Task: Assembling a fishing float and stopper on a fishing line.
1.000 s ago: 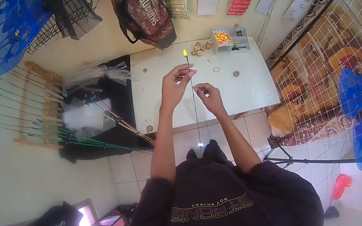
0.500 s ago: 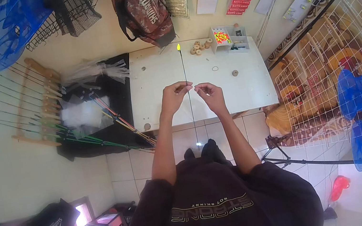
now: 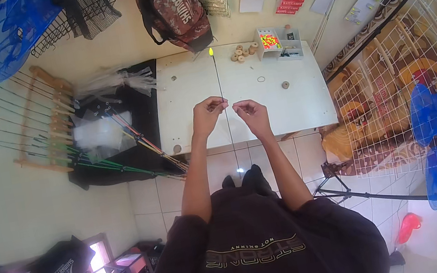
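Over the white table [image 3: 279, 117], my left hand [image 3: 207, 118] pinches a thin dark rod [image 3: 218, 78] between thumb and fingertips. A yellow teardrop-shaped tip [image 3: 210, 52] caps its far end, while the near end runs down past the table's front edge toward my body. Just right of the rod is my right hand [image 3: 254, 117], thumb and fingers drawn together in a pinch, a small gap from the left fingertips. Whatever those right fingers hold, if anything, is too small to make out.
Round cork-coloured pieces [image 3: 241, 54] lie beside a white compartment box [image 3: 296, 51] with bright beads. One disc [image 3: 285, 85] and a small ring [image 3: 261, 78] sit to the right. A wooden rack [image 3: 59, 120] of rods and a black cloth [image 3: 145, 111] flank the left; a wire grid [image 3: 395, 76] stands right.
The rod's yellow tip and my hands have shifted slightly left relative to the table. Both hands keep their pinched shape; the whole view has tilted a little.
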The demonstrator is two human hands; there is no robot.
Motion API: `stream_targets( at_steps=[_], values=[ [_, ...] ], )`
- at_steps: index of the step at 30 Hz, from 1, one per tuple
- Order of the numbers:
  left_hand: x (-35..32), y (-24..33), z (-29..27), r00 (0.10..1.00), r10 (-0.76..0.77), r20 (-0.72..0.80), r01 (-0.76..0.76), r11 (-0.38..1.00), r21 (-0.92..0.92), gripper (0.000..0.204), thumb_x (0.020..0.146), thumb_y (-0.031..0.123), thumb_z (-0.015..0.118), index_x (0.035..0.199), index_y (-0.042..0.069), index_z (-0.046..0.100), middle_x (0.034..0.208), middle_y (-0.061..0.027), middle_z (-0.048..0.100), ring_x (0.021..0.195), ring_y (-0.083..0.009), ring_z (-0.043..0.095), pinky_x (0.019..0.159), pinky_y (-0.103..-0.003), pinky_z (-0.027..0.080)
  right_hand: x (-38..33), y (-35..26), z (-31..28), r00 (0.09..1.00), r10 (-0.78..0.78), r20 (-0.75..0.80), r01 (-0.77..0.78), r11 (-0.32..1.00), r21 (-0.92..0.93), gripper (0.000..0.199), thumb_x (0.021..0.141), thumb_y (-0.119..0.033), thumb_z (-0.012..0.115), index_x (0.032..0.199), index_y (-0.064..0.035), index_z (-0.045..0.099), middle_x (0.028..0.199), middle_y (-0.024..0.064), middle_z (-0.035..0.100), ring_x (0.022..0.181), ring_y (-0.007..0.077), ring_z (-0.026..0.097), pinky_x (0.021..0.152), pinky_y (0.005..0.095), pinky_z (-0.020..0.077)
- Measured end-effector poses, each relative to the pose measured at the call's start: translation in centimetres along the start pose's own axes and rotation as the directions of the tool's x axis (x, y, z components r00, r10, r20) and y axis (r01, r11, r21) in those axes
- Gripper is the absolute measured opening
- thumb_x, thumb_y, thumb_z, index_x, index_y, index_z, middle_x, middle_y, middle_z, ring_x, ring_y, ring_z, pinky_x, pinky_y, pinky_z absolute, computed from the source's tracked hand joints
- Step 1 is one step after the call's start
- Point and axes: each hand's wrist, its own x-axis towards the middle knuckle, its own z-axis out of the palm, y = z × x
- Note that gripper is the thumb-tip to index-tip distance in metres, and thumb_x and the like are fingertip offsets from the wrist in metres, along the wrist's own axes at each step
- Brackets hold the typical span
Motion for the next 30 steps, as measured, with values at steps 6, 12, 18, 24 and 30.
stream_targets(
  at_steps=[6, 12, 18, 24, 30],
  values=[
    [0.0, -0.5, -0.5, 0.997, -0.054, 0.061, 0.055, 0.998, -0.027, 0.01, 0.082, 0.005, 0.067, 0.09, 0.0, 0.068, 0.081, -0.0047, 0.068, 0.071, -0.0087, 0.06, 0.065, -0.022, 0.049, 0.2, 0.3, 0.1, 1.0, -0.017, 0.006, 0.017, 0.999, -0.033, 0.015, 0.082, -0.011, 0.067, 0.091, 0.0007, 0.068, 0.084, 0.0063, 0.069, 0.075, 0.0113, 0.063, 0.073, 0.0258, 0.0492],
    [0.1, -0.8, -1.0, 0.993, -0.011, 0.114, 0.016, 0.999, -0.048, 0.009, 0.083, 0.006, 0.066, 0.089, -0.001, 0.067, 0.082, -0.0064, 0.068, 0.071, -0.0087, 0.058, 0.064, -0.023, 0.048, 0.3, -0.3, 0.0, 0.999, 0.015, 0.036, -0.015, 1.0, 0.004, 0.016, 0.082, -0.012, 0.068, 0.092, 0.0013, 0.068, 0.079, 0.0072, 0.068, 0.074, 0.0109, 0.063, 0.07, 0.0246, 0.0494],
    [0.5, -1.2, -1.7, 0.981, -0.067, 0.184, 0.086, 0.992, -0.095, 0.01, 0.081, 0.006, 0.067, 0.086, -0.002, 0.064, 0.084, -0.0078, 0.067, 0.072, -0.0107, 0.059, 0.065, -0.024, 0.049, 0.3, -1.0, -0.3, 0.994, 0.067, 0.084, -0.069, 0.997, 0.028, 0.017, 0.082, -0.012, 0.069, 0.092, 0.002, 0.068, 0.079, 0.0071, 0.068, 0.074, 0.0107, 0.063, 0.071, 0.0243, 0.0501],
    [0.4, -1.5, -1.5, 0.983, -0.039, 0.18, 0.068, 0.985, -0.159, 0.007, 0.082, 0.001, 0.064, 0.088, -0.002, 0.063, 0.083, -0.0089, 0.066, 0.071, -0.0116, 0.06, 0.066, -0.024, 0.05, 0.5, -1.0, -0.2, 0.99, 0.098, 0.099, -0.1, 0.995, 0.019, 0.016, 0.082, -0.009, 0.068, 0.092, 0.0033, 0.068, 0.081, 0.0078, 0.068, 0.075, 0.0107, 0.063, 0.071, 0.0235, 0.0505],
    [0.0, -1.7, -1.4, 0.986, -0.023, 0.166, 0.042, 0.993, -0.11, 0.012, 0.081, -0.003, 0.062, 0.093, -0.003, 0.062, 0.083, -0.0086, 0.065, 0.077, -0.013, 0.062, 0.071, -0.026, 0.051, 0.4, -0.7, 0.2, 0.989, 0.089, 0.12, -0.103, 0.988, 0.118, 0.015, 0.081, -0.007, 0.068, 0.09, 0.0046, 0.066, 0.082, 0.0088, 0.068, 0.076, 0.0108, 0.063, 0.071, 0.023, 0.0506]
  ],
)
